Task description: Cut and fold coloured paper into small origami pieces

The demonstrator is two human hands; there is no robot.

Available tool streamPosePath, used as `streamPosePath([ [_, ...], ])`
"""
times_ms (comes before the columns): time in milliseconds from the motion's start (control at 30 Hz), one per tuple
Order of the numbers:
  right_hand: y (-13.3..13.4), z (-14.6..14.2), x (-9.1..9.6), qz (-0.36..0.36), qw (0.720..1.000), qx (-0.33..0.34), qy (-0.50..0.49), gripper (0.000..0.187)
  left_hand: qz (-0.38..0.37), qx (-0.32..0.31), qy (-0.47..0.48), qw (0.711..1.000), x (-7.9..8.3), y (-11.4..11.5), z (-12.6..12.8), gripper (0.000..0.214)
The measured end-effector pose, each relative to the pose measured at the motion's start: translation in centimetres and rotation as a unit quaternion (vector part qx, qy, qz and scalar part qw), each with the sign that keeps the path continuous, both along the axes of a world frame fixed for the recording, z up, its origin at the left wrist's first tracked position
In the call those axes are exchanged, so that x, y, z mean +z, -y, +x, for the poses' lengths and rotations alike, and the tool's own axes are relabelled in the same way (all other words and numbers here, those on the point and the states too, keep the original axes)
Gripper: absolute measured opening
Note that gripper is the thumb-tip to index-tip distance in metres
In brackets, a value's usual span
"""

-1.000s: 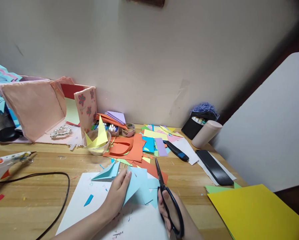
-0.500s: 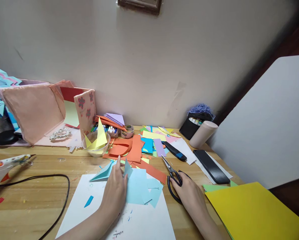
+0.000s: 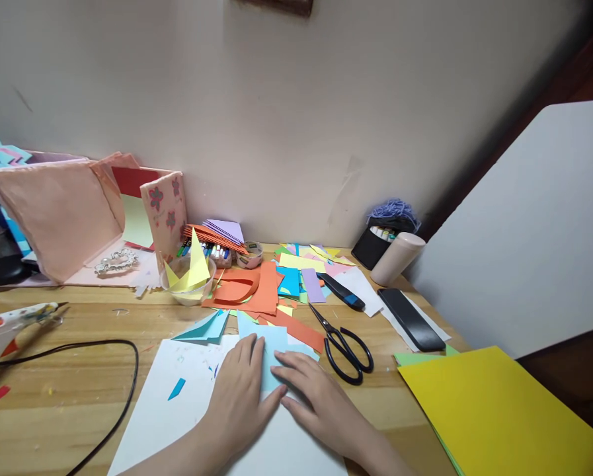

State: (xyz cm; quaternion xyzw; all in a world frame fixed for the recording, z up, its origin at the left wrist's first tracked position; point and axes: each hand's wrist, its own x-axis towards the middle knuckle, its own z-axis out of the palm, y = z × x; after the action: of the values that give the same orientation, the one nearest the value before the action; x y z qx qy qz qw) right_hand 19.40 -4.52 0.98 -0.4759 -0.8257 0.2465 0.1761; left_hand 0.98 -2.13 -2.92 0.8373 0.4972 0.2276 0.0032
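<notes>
My left hand (image 3: 239,393) lies flat on the left part of a light blue paper (image 3: 274,367), fingers stretched forward. From the other side my right hand (image 3: 316,400) rests on the same paper, its fingers apart and the thumbs close together. Both hands cover much of the paper, and under it is a white sheet (image 3: 152,410). A folded blue paper piece (image 3: 207,328) sits beyond my left hand. Black-handled scissors (image 3: 343,347) lie on the table to the right of my right hand. A small darker blue scrap (image 3: 176,389) is on the white sheet.
Orange paper cutouts (image 3: 266,291) and coloured scraps lie behind the hands. At left are a glue gun (image 3: 8,337) and its black cable (image 3: 135,377). A plastic bowl (image 3: 190,291) holds yellow paper. Yellow sheets (image 3: 499,403), a black phone-like object (image 3: 410,320) and a cylinder (image 3: 398,258) are at right.
My right hand has let go of the scissors, leaving them on the table, and moved left onto the light blue paper. My left hand has flattened onto the paper. The view has shifted slightly.
</notes>
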Motion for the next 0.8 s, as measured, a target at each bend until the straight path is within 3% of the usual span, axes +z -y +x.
streamPosePath([
  [167,-0.5,0.7,-0.5,-0.028,0.999,0.006,0.025,0.048,-0.009,-0.025,-0.023,0.999,-0.4,-0.1,-0.3,0.070],
  [367,-1.2,2.0,-1.3,0.008,0.996,-0.078,0.037,0.058,-0.026,-0.052,-0.011,0.998,0.6,-0.2,-0.4,0.074],
  [500,-1.0,2.0,-1.3,0.037,0.986,-0.163,-0.016,0.048,-0.038,-0.057,-0.006,0.998,0.9,-0.1,-0.3,0.066],
  [567,-0.8,1.6,-0.9,0.008,0.977,-0.191,-0.090,0.039,-0.035,-0.060,-0.013,0.998,1.0,0.0,-0.2,0.060],
  [667,-0.3,0.8,-0.2,-0.150,0.933,-0.216,-0.247,0.034,-0.022,-0.061,-0.020,0.998,1.0,-0.1,0.0,0.053],
  [733,0.0,0.3,0.1,-0.256,0.874,-0.210,-0.357,0.034,-0.014,-0.055,-0.019,0.998,0.9,-0.2,0.2,0.048],
  [800,0.3,-0.1,0.4,-0.318,0.817,-0.196,-0.440,0.035,-0.010,-0.052,-0.020,0.998,0.9,-0.3,0.3,0.045],
])
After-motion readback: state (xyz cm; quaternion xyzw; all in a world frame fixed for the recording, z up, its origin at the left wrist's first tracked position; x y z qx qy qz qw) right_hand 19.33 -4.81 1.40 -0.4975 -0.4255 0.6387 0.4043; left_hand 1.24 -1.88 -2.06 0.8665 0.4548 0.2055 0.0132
